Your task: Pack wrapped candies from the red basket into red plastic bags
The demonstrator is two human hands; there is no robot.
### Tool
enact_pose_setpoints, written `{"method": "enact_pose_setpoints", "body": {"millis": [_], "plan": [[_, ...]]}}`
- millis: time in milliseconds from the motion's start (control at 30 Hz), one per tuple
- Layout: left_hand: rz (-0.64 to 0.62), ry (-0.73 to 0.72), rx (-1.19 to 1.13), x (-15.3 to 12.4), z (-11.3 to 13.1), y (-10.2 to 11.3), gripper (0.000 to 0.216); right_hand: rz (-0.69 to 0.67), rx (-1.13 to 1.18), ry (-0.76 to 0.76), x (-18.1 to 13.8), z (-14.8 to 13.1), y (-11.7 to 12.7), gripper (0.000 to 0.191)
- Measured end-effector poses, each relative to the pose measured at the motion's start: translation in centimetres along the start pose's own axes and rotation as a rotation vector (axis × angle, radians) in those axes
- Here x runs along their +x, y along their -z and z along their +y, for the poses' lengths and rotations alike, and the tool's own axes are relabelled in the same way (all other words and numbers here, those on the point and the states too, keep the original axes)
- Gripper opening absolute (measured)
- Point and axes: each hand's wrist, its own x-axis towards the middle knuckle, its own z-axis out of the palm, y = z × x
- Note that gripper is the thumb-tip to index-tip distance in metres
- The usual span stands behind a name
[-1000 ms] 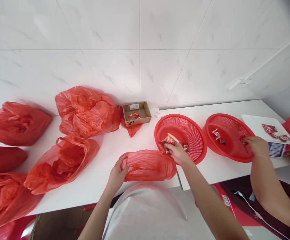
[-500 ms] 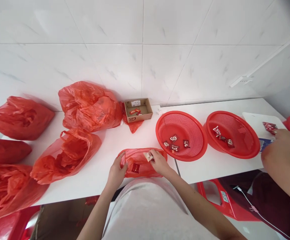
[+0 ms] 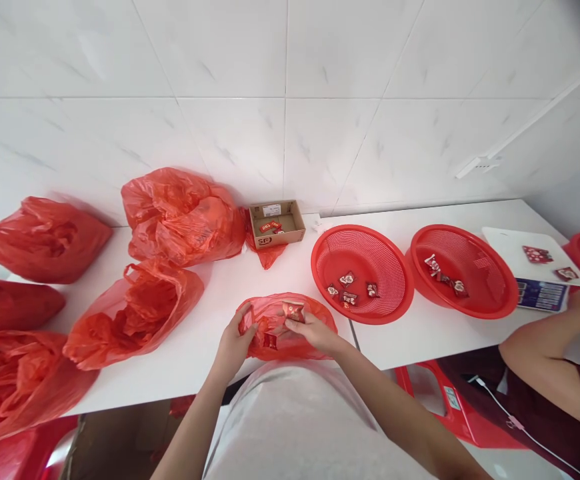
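A small red plastic bag (image 3: 315,319) lies at the near edge of the white table (image 3: 210,313), straight in front of me. My left hand (image 3: 236,345) grips the bag's left end. My right hand (image 3: 315,331) reaches into the bag's open mouth and pinches a small red candy packet (image 3: 293,309). Another red packet (image 3: 270,341) shows through the bag's film. Just right of the bag stands a red mesh basket (image 3: 363,272) with several red packets lying in its bottom.
A second red basket (image 3: 463,270) with a few packets stands further right, then a white board (image 3: 530,257) with packets. Another person's arm (image 3: 545,347) rests at the right edge. Several bulky red bags (image 3: 183,217) fill the left side. A small cardboard box (image 3: 277,223) sits by the wall.
My right hand dropped its packets into the near basket, came back to the small bag and now holds a packet at its mouth. The other person's hand withdrew from the second basket.
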Motion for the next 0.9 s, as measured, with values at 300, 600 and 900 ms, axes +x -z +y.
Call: {"method": "enact_pose_setpoints", "body": {"millis": [300,600,900], "plan": [[0.036,0.025,-0.025,-0.5,0.0,0.0,0.058,0.414,-0.583,0.132,0.5,-0.2,4.1,0.035],[0.012,0.012,-0.064,-0.8,0.6,-0.5,0.058,0.654,-0.755,-0.278,2.3,2.6,15.0,0.052],[0.032,0.055,-0.093,-1.0,0.1,-0.6,0.056,0.631,-0.482,-0.171,2.7,3.0,16.1,0.02]]}}
